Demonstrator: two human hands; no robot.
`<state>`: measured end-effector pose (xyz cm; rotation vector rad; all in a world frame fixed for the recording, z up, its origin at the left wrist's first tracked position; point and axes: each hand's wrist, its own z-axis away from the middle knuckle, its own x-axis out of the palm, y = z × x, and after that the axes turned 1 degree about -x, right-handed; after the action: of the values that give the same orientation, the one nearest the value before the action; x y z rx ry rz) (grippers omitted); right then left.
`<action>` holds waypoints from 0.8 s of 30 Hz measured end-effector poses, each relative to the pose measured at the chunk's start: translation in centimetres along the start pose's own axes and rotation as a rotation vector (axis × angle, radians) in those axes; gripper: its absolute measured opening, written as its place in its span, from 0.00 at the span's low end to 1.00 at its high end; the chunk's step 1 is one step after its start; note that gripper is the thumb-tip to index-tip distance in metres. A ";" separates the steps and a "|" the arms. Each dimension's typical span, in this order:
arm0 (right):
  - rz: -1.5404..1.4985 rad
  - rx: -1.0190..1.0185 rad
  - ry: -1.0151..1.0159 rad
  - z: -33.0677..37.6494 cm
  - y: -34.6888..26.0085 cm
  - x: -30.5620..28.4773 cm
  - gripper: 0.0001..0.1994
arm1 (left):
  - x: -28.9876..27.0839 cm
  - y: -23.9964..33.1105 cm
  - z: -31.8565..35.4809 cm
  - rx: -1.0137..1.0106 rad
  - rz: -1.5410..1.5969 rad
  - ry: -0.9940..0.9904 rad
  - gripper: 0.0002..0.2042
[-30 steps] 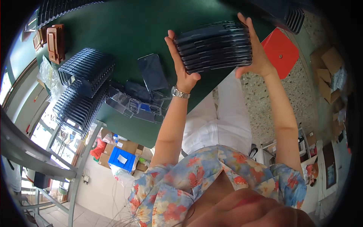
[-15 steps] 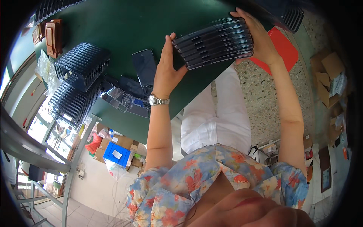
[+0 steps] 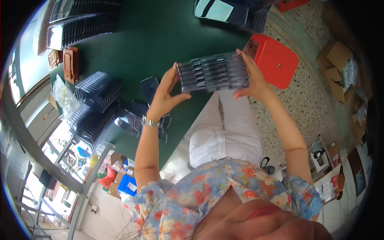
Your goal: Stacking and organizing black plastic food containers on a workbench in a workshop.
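Note:
A stack of thin dark and clear plastic trays (image 3: 213, 73) is held level between my two hands, over the near edge of the green table (image 3: 160, 36). My left hand (image 3: 166, 90) grips its left end, thumb along the lower side. Around the right end my right hand (image 3: 256, 80) is closed, fingers at the far corner and thumb below. The trays look slightly smeared by motion. Left of my left wrist lie loose clear plastic pieces (image 3: 130, 120) and a dark flat rectangular piece (image 3: 149, 89), partly covered by my hand.
More tray stacks stand at the table's left (image 3: 99, 90), far left (image 3: 82, 30) and far right (image 3: 254, 18). Reddish-brown blocks (image 3: 71, 64) and crumpled clear plastic (image 3: 64, 96) sit along the left edge. On the speckled floor are a red stool (image 3: 276, 62) and an open cardboard box (image 3: 338, 72).
Both hands have brought the tray stack nearer my body and a little left, and its tilt has levelled out. The whole view has shifted, showing more of the far tray stacks and the red stool.

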<state>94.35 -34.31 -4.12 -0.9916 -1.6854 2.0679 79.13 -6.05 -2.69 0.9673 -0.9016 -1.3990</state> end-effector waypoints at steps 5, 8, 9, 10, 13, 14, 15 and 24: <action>0.143 -0.117 0.128 -4.8 1.7 1.6 0.62 | -3.7 0.6 -5.2 0.131 -0.379 0.057 0.49; 0.229 -0.202 0.121 -6.9 5.1 3.2 0.64 | -5.1 -0.6 -6.8 0.199 -0.679 0.075 0.50; 0.253 -0.244 0.131 -7.0 5.5 3.7 0.64 | -5.6 -1.1 -6.9 0.178 -0.687 0.084 0.50; 0.236 -0.247 0.117 -7.2 5.7 3.8 0.64 | -6.0 -1.5 -7.1 0.220 -0.729 0.082 0.51; 0.332 -0.301 0.168 -7.4 4.4 3.4 0.63 | -5.9 -2.3 -7.6 0.275 -0.778 0.062 0.52; 0.325 -0.303 0.163 -7.2 3.7 3.0 0.63 | -5.8 -2.3 -7.7 0.322 -0.791 0.055 0.53; 0.288 -0.210 0.081 -6.9 3.4 2.3 0.62 | -5.7 -2.2 -7.5 0.311 -0.808 0.045 0.52; 0.042 0.034 -0.170 -7.3 2.2 -0.5 0.49 | -6.3 -2.7 -6.8 0.302 -0.803 0.055 0.50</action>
<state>100.07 -29.81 -6.61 -0.8697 -1.7168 2.2575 84.57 0.46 -7.35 1.7107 -0.7155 -1.9114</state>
